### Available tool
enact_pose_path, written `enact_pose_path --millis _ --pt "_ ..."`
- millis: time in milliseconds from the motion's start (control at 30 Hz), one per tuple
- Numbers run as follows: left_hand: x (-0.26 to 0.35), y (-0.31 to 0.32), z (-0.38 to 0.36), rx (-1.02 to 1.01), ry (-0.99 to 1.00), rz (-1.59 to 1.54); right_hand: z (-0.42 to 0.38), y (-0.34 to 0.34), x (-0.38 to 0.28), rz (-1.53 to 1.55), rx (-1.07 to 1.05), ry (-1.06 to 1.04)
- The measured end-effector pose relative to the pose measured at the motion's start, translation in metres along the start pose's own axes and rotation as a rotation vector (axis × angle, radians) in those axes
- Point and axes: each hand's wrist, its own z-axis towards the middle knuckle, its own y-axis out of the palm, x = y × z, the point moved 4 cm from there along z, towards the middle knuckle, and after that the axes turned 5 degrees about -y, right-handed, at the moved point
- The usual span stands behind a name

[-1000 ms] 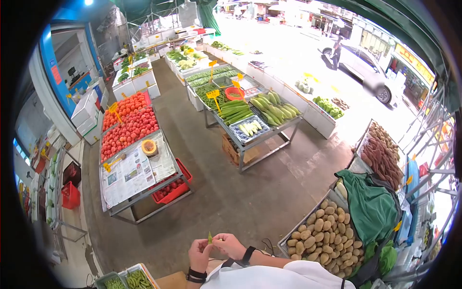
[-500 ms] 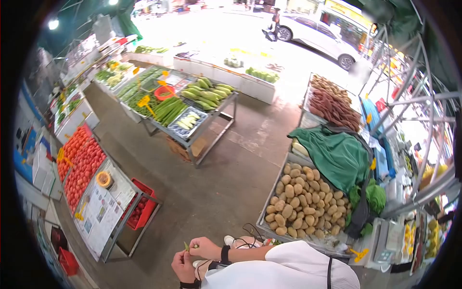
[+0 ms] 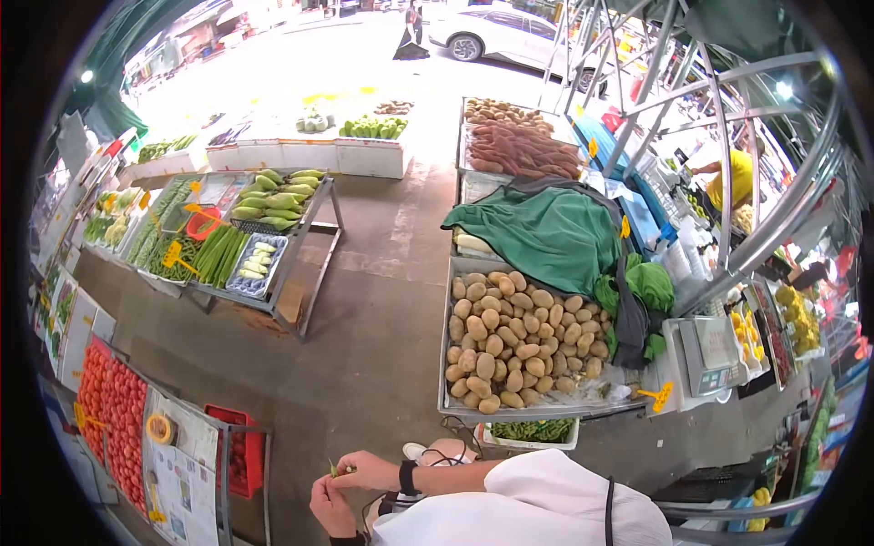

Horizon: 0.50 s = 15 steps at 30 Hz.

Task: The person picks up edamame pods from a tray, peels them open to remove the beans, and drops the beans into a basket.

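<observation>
Low in the head view, my right hand (image 3: 366, 470), a dark band at its wrist, is closed in a pinch on a thin green piece of vegetable (image 3: 335, 470). Its exact kind is too small to tell. Just below, my left hand (image 3: 331, 506) meets it, fingertips closed together at the same green piece. Both hands are held in front of my body, above the floor, left of the potatoes (image 3: 510, 337) and right of the tomato stand.
Tomatoes (image 3: 111, 414) fill a stand at lower left, with a red crate (image 3: 246, 482) beside it. A metal table (image 3: 320, 214) carries corn and green vegetables. Green cloth (image 3: 546, 227) covers part of the right stall. A scale (image 3: 708, 355) and metal poles (image 3: 719, 164) stand farther right.
My view has swung to the right, so the stalls appear farther left. A white crate of greens under the potato stall now shows. My hands stay close together at the green piece.
</observation>
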Motion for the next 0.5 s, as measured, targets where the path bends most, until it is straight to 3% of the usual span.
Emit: enact_pose_path --millis 67,167,267,500 --pt "0.002 0.001 0.001 -0.081 -0.065 -0.088 0.002 -0.006 0.006 0.056 -0.044 0.028" --pt "0.015 0.003 -0.001 -0.082 -0.059 0.005 0.012 -0.004 0.025 -0.077 0.054 -0.120" --pt "0.019 0.009 -0.002 -0.025 0.135 0.167 0.006 -0.004 0.009 -0.269 0.162 -0.166" --pt "0.022 0.003 -0.004 -0.054 0.056 0.227 0.006 0.003 0.015 0.020 0.124 -0.041"
